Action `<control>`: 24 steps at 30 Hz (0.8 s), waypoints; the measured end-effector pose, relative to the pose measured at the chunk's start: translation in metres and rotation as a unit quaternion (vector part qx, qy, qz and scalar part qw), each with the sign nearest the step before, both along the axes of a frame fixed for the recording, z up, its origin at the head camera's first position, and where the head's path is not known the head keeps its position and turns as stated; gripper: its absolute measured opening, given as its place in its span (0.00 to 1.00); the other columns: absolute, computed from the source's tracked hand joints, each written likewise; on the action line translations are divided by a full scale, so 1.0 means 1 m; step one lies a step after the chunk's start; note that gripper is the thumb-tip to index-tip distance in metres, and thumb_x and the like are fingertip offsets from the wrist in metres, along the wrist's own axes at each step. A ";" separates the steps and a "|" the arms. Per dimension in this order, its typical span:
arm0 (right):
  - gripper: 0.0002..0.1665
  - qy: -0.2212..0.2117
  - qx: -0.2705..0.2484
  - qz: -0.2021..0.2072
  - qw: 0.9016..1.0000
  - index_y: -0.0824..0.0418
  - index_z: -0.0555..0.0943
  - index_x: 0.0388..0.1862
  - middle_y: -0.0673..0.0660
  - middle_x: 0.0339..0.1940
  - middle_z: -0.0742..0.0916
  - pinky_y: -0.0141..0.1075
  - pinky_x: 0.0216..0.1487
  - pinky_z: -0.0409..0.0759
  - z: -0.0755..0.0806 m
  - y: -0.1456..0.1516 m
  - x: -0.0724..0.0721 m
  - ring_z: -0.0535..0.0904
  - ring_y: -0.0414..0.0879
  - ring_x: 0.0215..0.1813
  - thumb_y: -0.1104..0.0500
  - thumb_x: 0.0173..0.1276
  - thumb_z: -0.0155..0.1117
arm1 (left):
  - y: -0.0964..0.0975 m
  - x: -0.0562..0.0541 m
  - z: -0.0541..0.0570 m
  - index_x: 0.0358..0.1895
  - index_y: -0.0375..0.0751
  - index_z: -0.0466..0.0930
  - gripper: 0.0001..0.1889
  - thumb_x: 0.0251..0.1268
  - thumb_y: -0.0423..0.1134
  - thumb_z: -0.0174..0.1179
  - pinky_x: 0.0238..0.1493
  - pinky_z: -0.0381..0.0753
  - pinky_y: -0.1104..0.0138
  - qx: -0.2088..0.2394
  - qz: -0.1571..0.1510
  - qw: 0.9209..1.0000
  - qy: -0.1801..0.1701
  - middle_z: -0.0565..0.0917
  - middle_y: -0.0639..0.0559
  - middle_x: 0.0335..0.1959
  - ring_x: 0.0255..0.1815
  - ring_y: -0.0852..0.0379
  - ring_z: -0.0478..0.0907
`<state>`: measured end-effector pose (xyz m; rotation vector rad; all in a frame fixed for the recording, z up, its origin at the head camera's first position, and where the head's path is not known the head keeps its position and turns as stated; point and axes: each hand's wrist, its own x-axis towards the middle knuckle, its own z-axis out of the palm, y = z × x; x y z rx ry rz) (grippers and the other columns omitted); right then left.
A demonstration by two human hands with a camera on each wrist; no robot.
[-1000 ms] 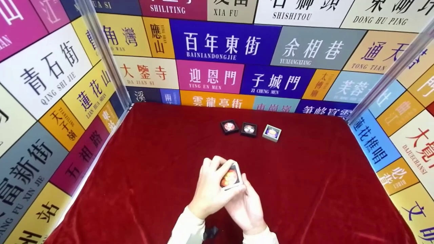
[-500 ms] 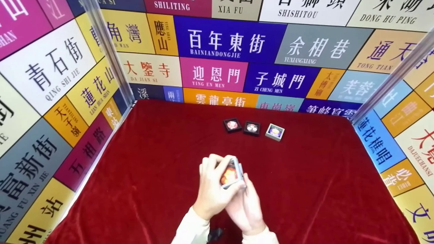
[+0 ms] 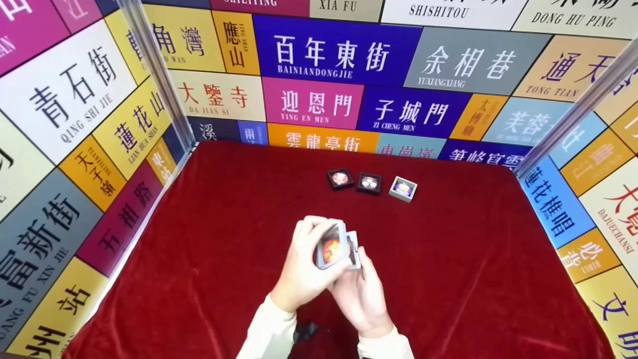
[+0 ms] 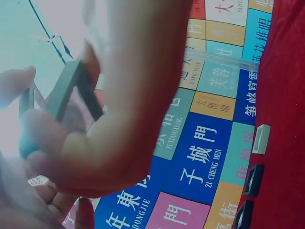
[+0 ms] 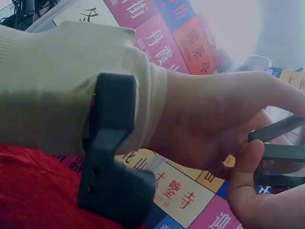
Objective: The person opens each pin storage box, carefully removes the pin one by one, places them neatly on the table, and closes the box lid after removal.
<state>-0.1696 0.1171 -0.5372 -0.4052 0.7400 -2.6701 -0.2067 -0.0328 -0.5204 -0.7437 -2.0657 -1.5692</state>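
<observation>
My left hand (image 3: 299, 267) grips a small grey square display box (image 3: 344, 234) by its edges, thumb in front and fingers round the back. A round orange-red picture (image 3: 331, 250) shows inside it. Just right of it, a second grey square frame (image 3: 355, 252) sits in my right hand (image 3: 364, 294), pinched between thumb and fingers. The two overlap in the head view and stand slightly apart, tilted upright. In the left wrist view, the open edges of one frame (image 4: 70, 90) show between my fingers. The right wrist view catches their grey rims (image 5: 286, 152) at its right edge.
Farther back on the red velvet cloth (image 3: 239, 209) lie two dark square boxes, a left one (image 3: 340, 178) and a right one (image 3: 369, 183), and a grey-green box (image 3: 403, 188). A small black object (image 3: 305, 331) lies beside my left forearm. Panels of place names (image 3: 339, 55) wall the table.
The two grey frames, held together before, have drawn apart. My left hand has shifted a little up and left with the front one, and the second now shows more at the right.
</observation>
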 end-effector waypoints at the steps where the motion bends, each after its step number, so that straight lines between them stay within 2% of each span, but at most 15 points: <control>1: 0.32 -0.002 0.002 -0.002 1.000 0.52 0.75 0.78 0.52 0.72 0.82 0.45 0.73 0.70 0.000 0.001 0.000 0.75 0.46 0.73 0.40 0.93 0.36 | -0.002 0.000 0.001 0.71 0.51 0.82 0.35 0.58 0.45 0.81 0.61 0.73 0.57 0.012 -0.010 1.000 -0.007 0.78 0.59 0.61 0.61 0.53 0.72; 4: 0.33 -0.007 0.002 -0.005 1.000 0.53 0.73 0.79 0.54 0.71 0.82 0.46 0.67 0.74 -0.001 0.003 -0.002 0.77 0.48 0.68 0.40 0.93 0.33 | -0.006 -0.002 0.001 0.72 0.52 0.80 0.35 0.61 0.40 0.81 0.64 0.74 0.54 0.047 -0.038 0.998 -0.016 0.79 0.56 0.62 0.62 0.50 0.74; 9: 0.34 -0.015 -0.007 -0.011 1.000 0.53 0.65 0.86 0.54 0.72 0.81 0.44 0.61 0.75 -0.002 0.006 -0.006 0.78 0.48 0.64 0.39 0.93 0.32 | -0.009 -0.005 0.000 0.73 0.49 0.79 0.35 0.62 0.37 0.81 0.57 0.78 0.54 0.088 -0.061 0.994 -0.018 0.79 0.51 0.61 0.58 0.48 0.77; 12: 0.35 -0.015 -0.015 -0.011 1.000 0.53 0.65 0.86 0.55 0.68 0.82 0.42 0.57 0.77 -0.003 0.009 -0.008 0.80 0.48 0.60 0.40 0.93 0.30 | -0.009 -0.007 -0.002 0.74 0.42 0.77 0.34 0.67 0.41 0.79 0.55 0.80 0.56 0.128 -0.085 0.988 -0.016 0.78 0.46 0.63 0.58 0.44 0.78; 15: 0.35 -0.007 -0.022 -0.005 1.000 0.54 0.65 0.86 0.57 0.68 0.82 0.41 0.56 0.78 -0.005 0.012 -0.009 0.81 0.51 0.59 0.41 0.93 0.26 | -0.009 -0.009 -0.004 0.73 0.32 0.74 0.35 0.71 0.46 0.75 0.56 0.82 0.56 0.168 -0.111 0.979 -0.013 0.77 0.41 0.65 0.61 0.40 0.77; 19: 0.35 -0.007 -0.024 -0.005 1.000 0.53 0.65 0.87 0.59 0.70 0.81 0.41 0.55 0.79 -0.008 0.016 -0.011 0.82 0.55 0.60 0.42 0.94 0.28 | -0.007 -0.008 -0.006 0.73 0.28 0.72 0.38 0.72 0.51 0.73 0.60 0.82 0.55 0.192 -0.122 0.974 -0.012 0.76 0.39 0.66 0.65 0.38 0.75; 21: 0.33 -0.014 -0.010 -0.020 1.000 0.52 0.63 0.87 0.58 0.71 0.80 0.41 0.54 0.80 -0.008 0.018 -0.012 0.82 0.55 0.59 0.42 0.94 0.31 | -0.007 -0.007 -0.008 0.74 0.28 0.71 0.39 0.71 0.52 0.72 0.61 0.82 0.54 0.198 -0.126 0.972 -0.015 0.75 0.37 0.67 0.66 0.36 0.74; 24: 0.31 -0.008 0.038 -0.071 0.997 0.49 0.62 0.88 0.57 0.70 0.79 0.40 0.53 0.80 -0.006 0.022 -0.013 0.81 0.52 0.58 0.45 0.94 0.37 | -0.009 -0.007 -0.012 0.75 0.29 0.71 0.38 0.72 0.50 0.72 0.62 0.82 0.52 0.202 -0.131 0.970 -0.018 0.74 0.33 0.67 0.66 0.32 0.73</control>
